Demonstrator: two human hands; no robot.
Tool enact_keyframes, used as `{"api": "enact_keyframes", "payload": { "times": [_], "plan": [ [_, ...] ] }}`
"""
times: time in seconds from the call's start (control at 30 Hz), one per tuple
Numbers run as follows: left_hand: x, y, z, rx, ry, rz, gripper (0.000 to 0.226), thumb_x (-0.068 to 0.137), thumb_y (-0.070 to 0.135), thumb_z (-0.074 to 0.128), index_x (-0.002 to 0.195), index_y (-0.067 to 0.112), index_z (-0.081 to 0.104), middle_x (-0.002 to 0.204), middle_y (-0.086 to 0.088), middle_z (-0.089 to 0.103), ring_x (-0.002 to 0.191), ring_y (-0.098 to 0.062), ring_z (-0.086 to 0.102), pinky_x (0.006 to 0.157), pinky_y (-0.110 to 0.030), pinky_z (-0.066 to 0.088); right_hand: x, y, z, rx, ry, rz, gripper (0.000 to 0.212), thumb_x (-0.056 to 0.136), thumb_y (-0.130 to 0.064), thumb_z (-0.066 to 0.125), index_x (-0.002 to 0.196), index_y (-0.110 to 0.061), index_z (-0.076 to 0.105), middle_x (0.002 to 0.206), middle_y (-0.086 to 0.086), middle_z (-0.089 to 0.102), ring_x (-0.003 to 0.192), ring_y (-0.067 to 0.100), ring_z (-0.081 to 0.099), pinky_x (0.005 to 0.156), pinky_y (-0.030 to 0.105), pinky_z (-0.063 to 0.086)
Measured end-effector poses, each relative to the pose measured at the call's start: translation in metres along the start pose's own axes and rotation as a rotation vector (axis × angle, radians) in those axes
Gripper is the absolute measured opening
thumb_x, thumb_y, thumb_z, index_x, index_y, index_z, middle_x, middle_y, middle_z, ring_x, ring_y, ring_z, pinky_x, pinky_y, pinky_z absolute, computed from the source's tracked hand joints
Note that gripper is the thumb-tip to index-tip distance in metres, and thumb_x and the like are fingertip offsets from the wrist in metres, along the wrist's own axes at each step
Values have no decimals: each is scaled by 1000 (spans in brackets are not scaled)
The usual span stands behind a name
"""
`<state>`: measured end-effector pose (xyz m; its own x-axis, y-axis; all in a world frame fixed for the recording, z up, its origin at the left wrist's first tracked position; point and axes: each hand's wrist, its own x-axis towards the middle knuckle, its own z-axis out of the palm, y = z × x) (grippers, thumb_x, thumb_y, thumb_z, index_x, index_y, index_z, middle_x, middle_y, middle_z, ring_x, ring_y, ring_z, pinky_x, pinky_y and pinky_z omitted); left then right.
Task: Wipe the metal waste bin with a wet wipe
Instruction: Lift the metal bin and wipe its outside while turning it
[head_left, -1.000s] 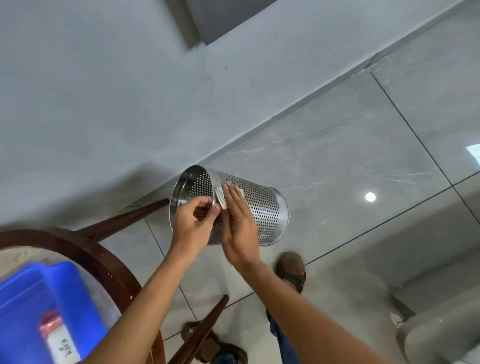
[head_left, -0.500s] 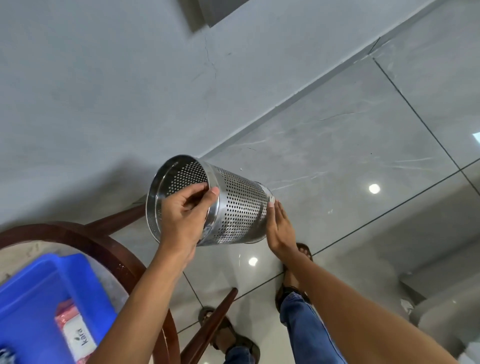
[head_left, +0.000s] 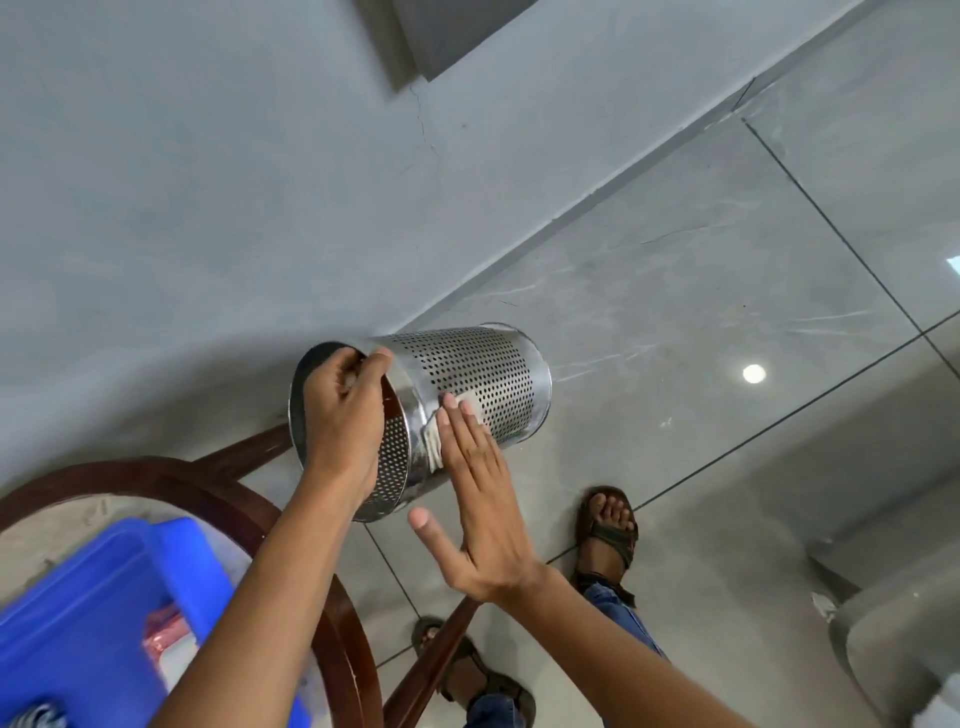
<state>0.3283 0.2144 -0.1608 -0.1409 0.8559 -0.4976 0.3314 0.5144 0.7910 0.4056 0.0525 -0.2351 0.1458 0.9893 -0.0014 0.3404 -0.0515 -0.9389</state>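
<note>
Head view: the bin is being held on its side in the air above the tiled floor, near the wall, its open mouth turned toward the person. The left hand is gripping the rim, fingers curled over the edge and into the opening. The right hand is lying flat against the bin's side, fingers straight and thumb spread, pressing the white wipe against the metal band and the perforated wall. Below left, a blue tray is sitting on a round table. Two sandalled feet are showing on the floor beneath the arms.
</note>
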Motion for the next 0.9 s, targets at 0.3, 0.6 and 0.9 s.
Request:
{"api": "enact_keyframes", "payload": {
  "times": [0.3, 0.6, 0.9],
  "plan": [
    [5, 14, 26, 40, 88, 14, 29, 94, 32, 54, 74, 23, 34, 69, 4, 32, 58, -14, 29, 42, -22, 36, 21, 54, -7, -52, 153, 334, 83, 114, -66, 22, 180, -22, -1, 191, -6, -3, 178, 16, -2, 144, 47, 3],
    [6, 9, 35, -43, 177, -68, 20, 104, 21, 51, 101, 7, 36, 72, 1, 35, 61, -14, 34, 56, -29, 31, 26, 72, -25, 137, 66, 717, 116, 92, -99, 8, 180, -25, 2, 190, -6, 1, 176, 13, 0, 143, 54, 10],
    [3, 14, 30, 26, 113, -98, 49, 90, 36, 51, 113, -7, 58, 106, -38, 63, 75, -26, 61, 68, -48, 51, 14, -15, -6, 166, 110, 76, 85, 115, -60, 28, 177, -3, 20, 190, 8, 15, 177, 32, 11, 141, 60, 17]
  ]
}}
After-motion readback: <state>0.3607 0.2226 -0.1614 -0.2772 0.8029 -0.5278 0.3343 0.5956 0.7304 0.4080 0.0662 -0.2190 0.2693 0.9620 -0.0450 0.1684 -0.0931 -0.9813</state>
